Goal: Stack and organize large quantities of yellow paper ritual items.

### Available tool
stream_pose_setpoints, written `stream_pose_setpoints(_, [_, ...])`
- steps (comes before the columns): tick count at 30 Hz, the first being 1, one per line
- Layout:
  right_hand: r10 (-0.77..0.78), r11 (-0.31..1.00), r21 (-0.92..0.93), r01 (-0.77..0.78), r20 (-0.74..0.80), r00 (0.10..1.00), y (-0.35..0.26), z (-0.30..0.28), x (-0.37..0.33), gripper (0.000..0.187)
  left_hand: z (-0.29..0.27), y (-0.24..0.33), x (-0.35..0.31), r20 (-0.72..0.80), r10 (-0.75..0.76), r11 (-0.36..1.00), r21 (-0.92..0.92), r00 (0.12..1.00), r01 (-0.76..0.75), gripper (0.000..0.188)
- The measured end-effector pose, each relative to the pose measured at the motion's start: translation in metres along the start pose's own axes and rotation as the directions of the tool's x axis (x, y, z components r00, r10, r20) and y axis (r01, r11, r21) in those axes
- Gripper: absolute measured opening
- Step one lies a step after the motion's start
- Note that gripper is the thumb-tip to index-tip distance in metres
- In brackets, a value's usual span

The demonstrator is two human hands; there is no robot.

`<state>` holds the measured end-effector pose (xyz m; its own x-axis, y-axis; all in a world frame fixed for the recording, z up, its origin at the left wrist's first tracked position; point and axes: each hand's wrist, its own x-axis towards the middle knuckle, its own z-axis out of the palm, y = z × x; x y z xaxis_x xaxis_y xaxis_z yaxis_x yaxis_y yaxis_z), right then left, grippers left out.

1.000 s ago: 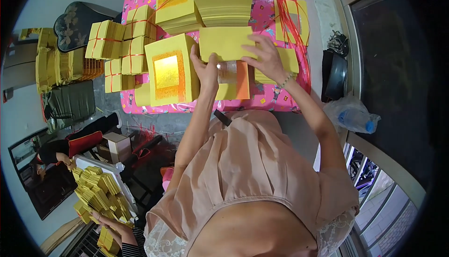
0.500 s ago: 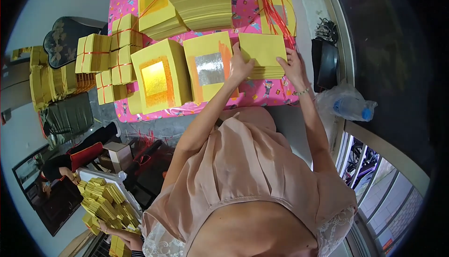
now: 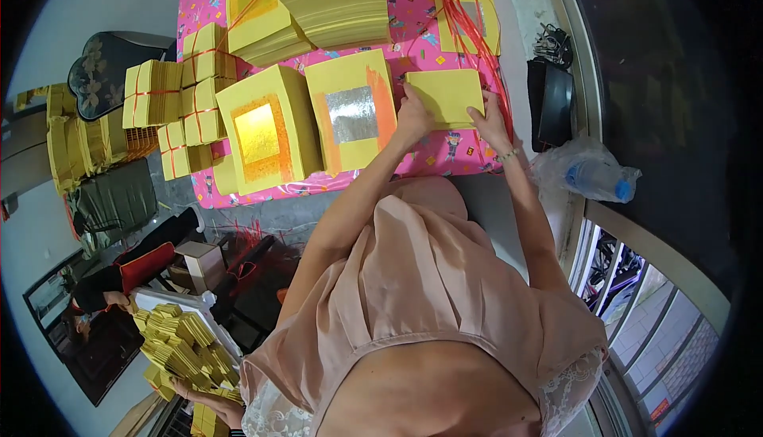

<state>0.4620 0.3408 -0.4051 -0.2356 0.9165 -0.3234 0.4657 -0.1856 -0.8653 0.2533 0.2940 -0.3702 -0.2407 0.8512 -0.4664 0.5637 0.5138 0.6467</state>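
Observation:
Both hands hold a small stack of plain yellow paper sheets (image 3: pixel 447 95) at the table's near right edge. My left hand (image 3: pixel 414 114) grips its left side, fingers partly hidden behind the stack. At its lower right corner, my right hand (image 3: pixel 493 123) is closed on it with the thumb on top. Just left of my left hand lies a thick stack of yellow paper with a silver square (image 3: pixel 352 113). Beyond that stands a similar stack with a gold square (image 3: pixel 259 135).
A pink patterned cloth (image 3: pixel 429 155) covers the table. Tied yellow bundles (image 3: pixel 152 95) sit at the left, and taller paper stacks (image 3: pixel 334 15) behind. Red strings (image 3: pixel 461 15) hang over the far right. A plastic bottle in a bag (image 3: pixel 596 178) lies right. Another person's hand (image 3: pixel 181 389) is lower left.
The paper stack between my hands has come down and tilted, so its layered near edge barely shows. My hands have lowered slightly with it.

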Motion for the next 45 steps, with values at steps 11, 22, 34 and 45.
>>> stream_pose_setpoints(11, [-0.366,0.706,-0.681,0.196,-0.113,0.924,-0.054,0.001,-0.016,0.059,0.009,-0.008,0.002,0.026,-0.050,0.998,-0.035,0.998,0.051,0.104])
stream_pose_setpoints(22, [-0.558,0.468,-0.664,0.583,0.289,0.778,-0.067,0.020,0.069,0.056,-0.001,0.001,-0.005,-0.014,0.027,1.000,-0.016,1.000,-0.027,0.103])
stream_pose_setpoints(34, [-0.275,0.540,-0.643,0.543,0.474,0.836,-0.064,0.029,0.078,0.056,0.003,0.005,-0.031,-0.144,0.364,0.889,0.348,0.920,-0.297,0.105])
stream_pose_setpoints(45, [-0.303,0.569,-0.633,0.525,0.432,0.849,-0.052,0.030,0.079,0.051,0.011,-0.007,-0.018,-0.098,0.360,0.905,0.278,0.928,-0.322,0.103])
